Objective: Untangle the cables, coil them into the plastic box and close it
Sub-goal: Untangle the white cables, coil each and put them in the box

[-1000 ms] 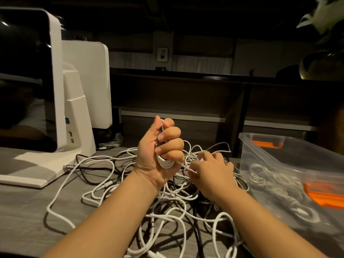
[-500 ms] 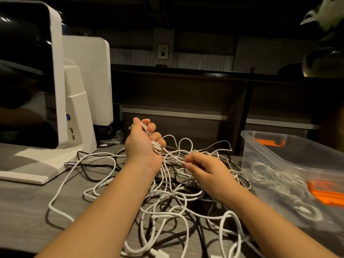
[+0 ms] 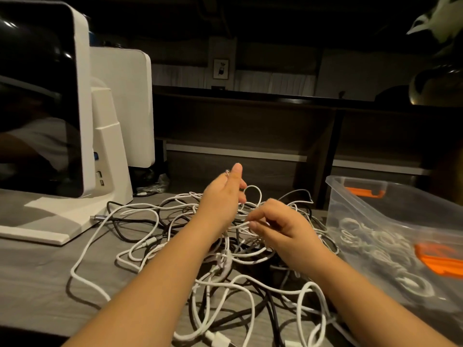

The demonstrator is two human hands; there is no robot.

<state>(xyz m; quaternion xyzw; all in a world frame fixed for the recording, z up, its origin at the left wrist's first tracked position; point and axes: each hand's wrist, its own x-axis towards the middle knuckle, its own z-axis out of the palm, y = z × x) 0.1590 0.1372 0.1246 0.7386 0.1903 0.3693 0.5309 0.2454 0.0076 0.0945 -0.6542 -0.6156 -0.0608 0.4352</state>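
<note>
A tangle of white and black cables [image 3: 220,284] lies on the grey table [image 3: 37,276] in front of me. My left hand [image 3: 221,200] is raised over the pile's far side with its fingers stretched upward, and a white cable loop [image 3: 254,194] hangs off its fingertips. My right hand [image 3: 283,230] pinches a white cable strand [image 3: 240,225] between thumb and forefinger, just right of the left wrist. The clear plastic box [image 3: 350,209] with orange latches [image 3: 364,192] stands open at the right, holding several coiled white cables [image 3: 370,237].
A white display terminal [image 3: 84,116] on a stand fills the left side, with a second white screen [image 3: 125,103] behind it. A cable plug [image 3: 96,217] lies at its base. A dark counter [image 3: 250,121] runs behind the table.
My left hand has gone from a fist gripping a coil to stretched fingers, and has dropped lower. My right hand stayed at the pile, drawing a white strand toward me.
</note>
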